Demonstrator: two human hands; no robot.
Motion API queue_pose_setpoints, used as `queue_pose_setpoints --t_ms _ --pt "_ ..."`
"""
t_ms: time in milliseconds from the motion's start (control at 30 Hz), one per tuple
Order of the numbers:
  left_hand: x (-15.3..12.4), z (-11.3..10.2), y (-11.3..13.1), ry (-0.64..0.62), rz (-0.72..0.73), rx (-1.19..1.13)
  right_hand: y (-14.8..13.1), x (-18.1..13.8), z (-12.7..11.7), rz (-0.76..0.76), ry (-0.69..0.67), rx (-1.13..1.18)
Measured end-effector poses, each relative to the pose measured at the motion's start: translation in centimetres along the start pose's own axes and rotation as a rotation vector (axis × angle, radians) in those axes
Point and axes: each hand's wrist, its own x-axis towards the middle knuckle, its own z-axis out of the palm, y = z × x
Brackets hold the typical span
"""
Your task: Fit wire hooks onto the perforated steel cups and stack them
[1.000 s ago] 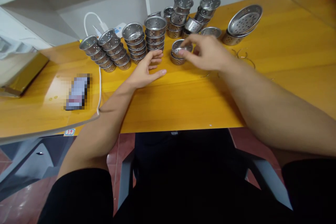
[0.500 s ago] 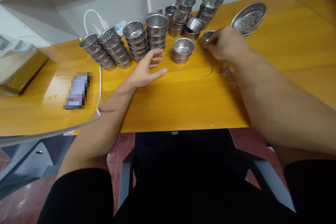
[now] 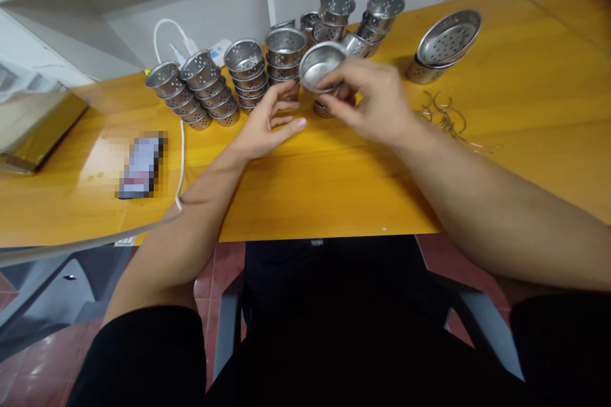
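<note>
Between thumb and fingers, my right hand [image 3: 370,98] grips a small metal strainer cup [image 3: 319,67] by its right side, with its mouth tilted toward me. It hangs over the short cup stack [image 3: 323,109], which it mostly covers. My left hand [image 3: 272,121] is open and holds nothing, its fingers spread just left of that stack. Close behind those fingers stands a tall stack of perforated cups [image 3: 285,51]. More stacks [image 3: 245,67] line up to the left.
Loose curved wires [image 3: 443,116] lie right of my right hand. Behind them a wide perforated strainer [image 3: 449,38] leans on a cup [image 3: 424,70]. Piled cups [image 3: 384,9] stand at the back. A phone [image 3: 142,165] and white cable [image 3: 181,159] are at left.
My right hand has lifted a strainer cup off the table and carried it left, over the short stack. The wires and the cup under the wide strainer now show. My left hand has barely moved.
</note>
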Motion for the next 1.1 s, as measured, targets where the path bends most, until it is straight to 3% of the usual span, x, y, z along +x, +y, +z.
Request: queue_pose_setpoints --t_ms 133,233,500,700,833,933,1100 --pt "0.3 0.4 0.4 0.035 0.038 0.03 -0.4 -0.7 3.0 -0.025 -0.07 0.194" --pt "0.4 0.2 0.7 0.047 0.033 0.025 0.0 -0.7 3.8 -0.013 -0.07 0.259" --pt "0.9 -0.4 -1.9 0.091 0.192 0.037 1.7 -0.2 4.5 -0.2 -0.014 0.377" --pt "0.9 -0.2 -2.2 0.055 0.267 0.024 2.8 0.4 4.3 -0.168 0.074 0.343" --pt "1.0 -0.8 -2.5 0.069 0.287 0.168 3.3 0.7 3.9 -0.146 0.12 0.311" --pt "1.0 -1.1 -2.6 0.06 0.283 0.238 3.2 0.6 4.0 -0.142 0.099 0.279" --pt "0.8 -0.8 -2.6 0.033 0.26 0.167 2.8 0.3 4.6 -0.143 0.048 0.262"
